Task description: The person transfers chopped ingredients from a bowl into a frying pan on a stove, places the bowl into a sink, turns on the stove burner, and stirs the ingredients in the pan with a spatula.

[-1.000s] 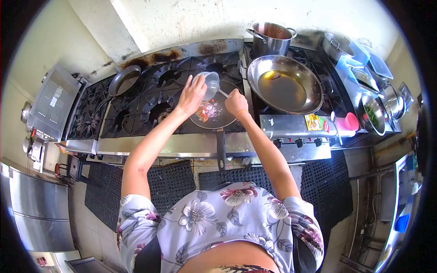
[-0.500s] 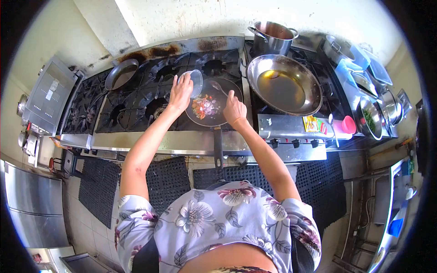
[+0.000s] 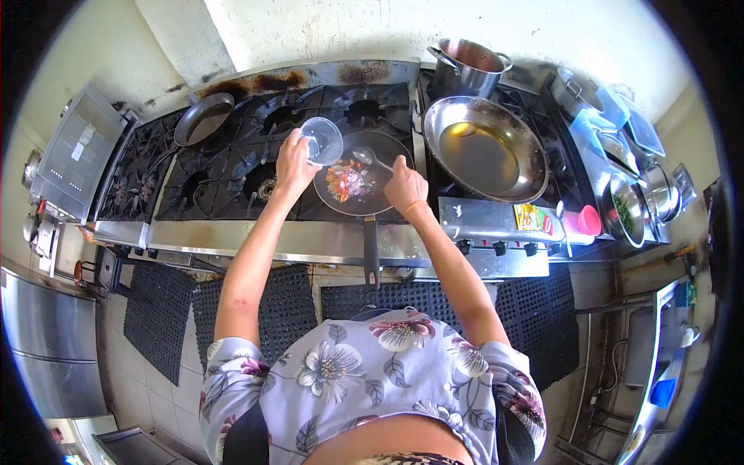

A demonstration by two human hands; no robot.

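My left hand [image 3: 293, 161] grips a clear plastic cup [image 3: 324, 141], tilted beside the upper left rim of a dark frying pan [image 3: 380, 200]. My right hand [image 3: 406, 187] is closed on the handle of a metal spoon [image 3: 364, 156], whose bowl is over the pan. Chopped vegetables [image 3: 349, 181], red, orange and purplish-white, lie heaped in the left middle of the pan. The pan's black handle [image 3: 371, 252] points toward me, with neither hand on it. Whether anything is left in the cup I cannot tell.
Right of the pan sits a large wide pan [image 3: 535, 159] with brownish liquid; behind it stands a tall pot [image 3: 459, 81]. A small pan [image 3: 203, 120] rests at the far left burners. Yellow packets [image 3: 528, 218], a pink cup [image 3: 590, 220] and a bowl of greens [image 3: 625, 211] are at right.
My left hand has moved slightly left and turned the cup, whose opening shows more now. The spoon's bowl has shifted left and down toward the chopped vegetables.
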